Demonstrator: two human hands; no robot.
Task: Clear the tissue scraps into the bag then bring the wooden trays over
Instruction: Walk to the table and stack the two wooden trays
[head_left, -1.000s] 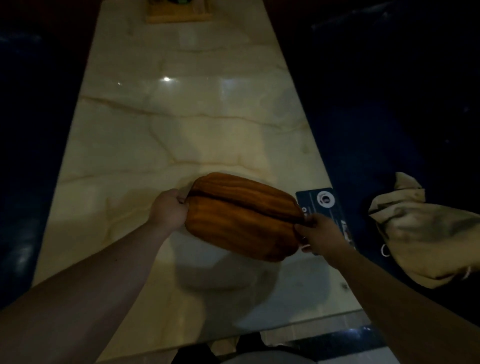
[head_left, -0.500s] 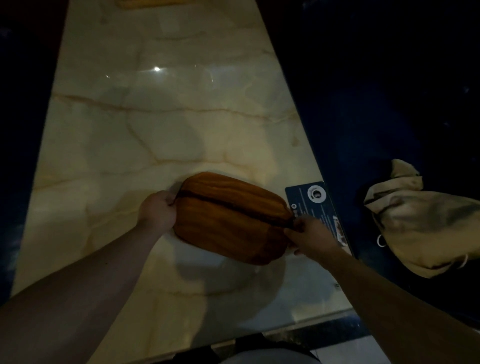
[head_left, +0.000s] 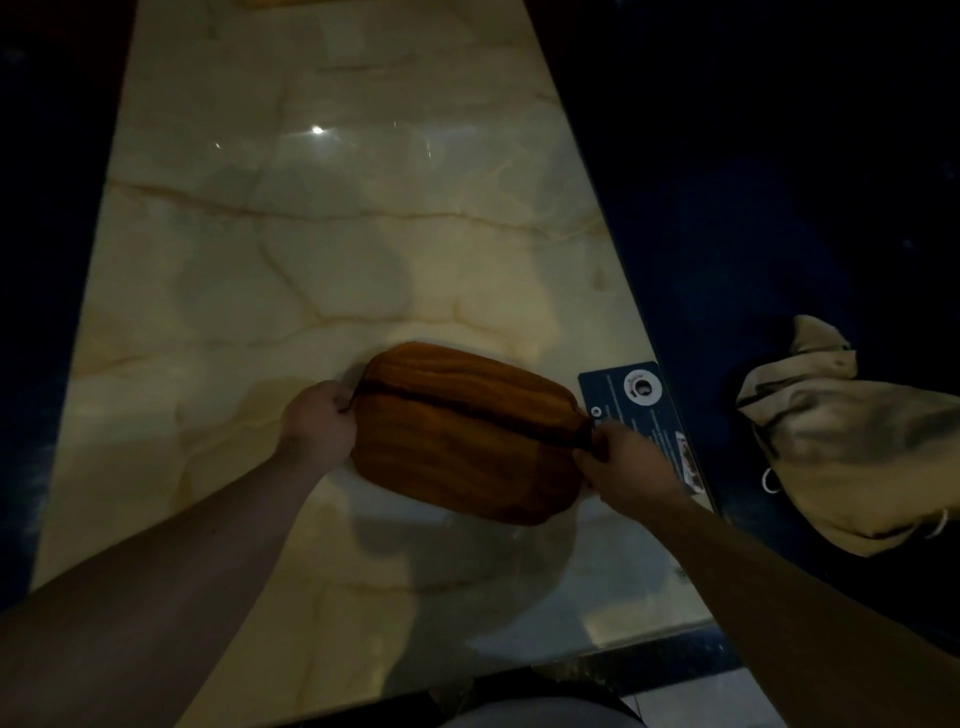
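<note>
Head view: left hand (head_left: 319, 423) and right hand (head_left: 621, 462) fingers pinch rounded, grainy wooden trays (head_left: 467, 434) over glossy marble table (head_left: 322, 249).

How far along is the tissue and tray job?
Done, apparently: no tissue scraps show on the marble table, and the beige bag sits off its right edge. In hand: the left hand and right hand grip the ends of the stacked wooden trays. Left: setting them down.

The wooden trays (head_left: 467, 436) are showing smooth, streaky grain. The marble table (head_left: 363, 249) is gleaming — glossy; the cloth bag (head_left: 852, 441) is looking matt.
</note>
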